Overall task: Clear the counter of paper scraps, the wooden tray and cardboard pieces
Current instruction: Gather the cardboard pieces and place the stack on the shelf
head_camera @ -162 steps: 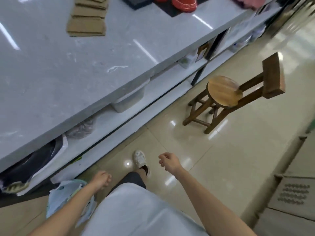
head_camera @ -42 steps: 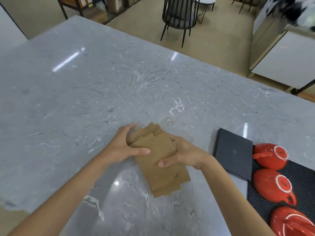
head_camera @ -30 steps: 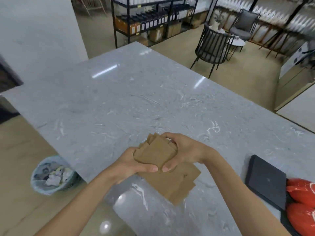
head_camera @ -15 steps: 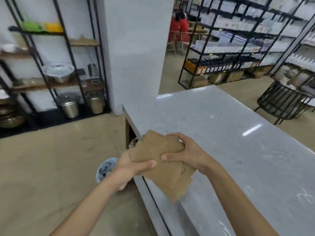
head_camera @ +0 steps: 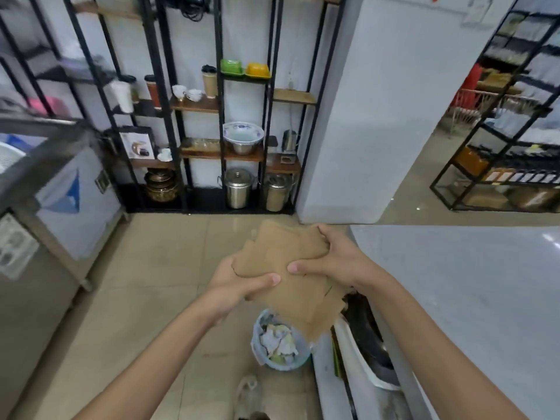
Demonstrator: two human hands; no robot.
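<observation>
A stack of brown cardboard pieces (head_camera: 288, 268) is held in the air in front of me, tilted down toward the floor. My left hand (head_camera: 233, 283) grips its left edge with the thumb on top. My right hand (head_camera: 333, 262) clasps its right side. Directly below the stack's lower corner stands a light blue waste bin (head_camera: 260, 356) on the floor, holding crumpled paper scraps (head_camera: 278, 341). The grey marble counter (head_camera: 469, 298) lies to my right; the wooden tray is not in view.
Black metal shelving (head_camera: 224, 131) with pots, bowls and cups lines the far wall. A steel appliance (head_camera: 45, 213) stands at the left. A white pillar (head_camera: 363, 116) rises behind the counter. The counter's lower shelf (head_camera: 363, 344) holds dark items beside the bin. Beige tiled floor spreads between.
I have turned left, away from the counter, carrying the cardboard stack off its surface. The stack now hangs over the waste bin, which has come into view below my hands.
</observation>
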